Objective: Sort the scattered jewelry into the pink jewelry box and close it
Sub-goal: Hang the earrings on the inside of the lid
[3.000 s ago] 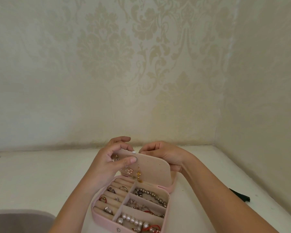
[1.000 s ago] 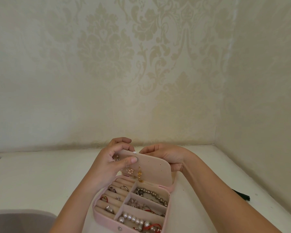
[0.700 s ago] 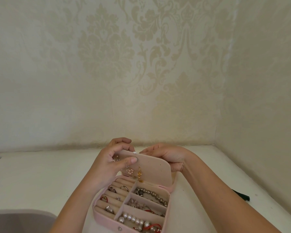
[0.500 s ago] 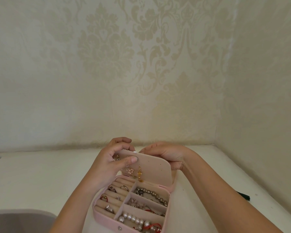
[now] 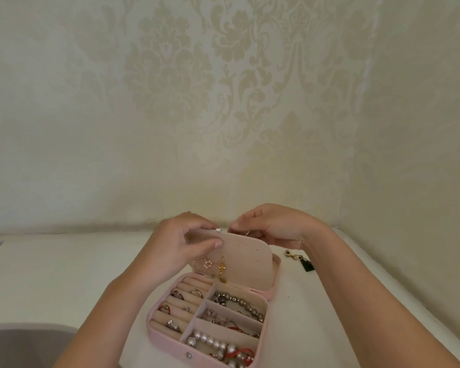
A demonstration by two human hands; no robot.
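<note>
The pink jewelry box (image 5: 170,349) stands open on the white table, with rings, pearls and bead strings in its compartments. Its upright beige earring panel (image 5: 250,258) carries a pink flower earring (image 5: 207,264) and a gold earring (image 5: 221,267). My left hand (image 5: 178,248) holds the panel's top left corner, thumb on the front and fingers behind. My right hand (image 5: 274,227) is at the panel's top edge and pinches a thin wire earring hook (image 5: 246,234) just behind it.
A loose earring with a dark tassel (image 5: 300,261) lies on the table to the right of the box. Patterned walls meet in a corner at the back right. A grey object (image 5: 24,343) fills the lower left.
My right hand has lifted slightly and now shows a thin wire pinched at the panel's top edge. Its arm has shifted, uncovering the tassel earring on the table. The left hand stays on the panel.
</note>
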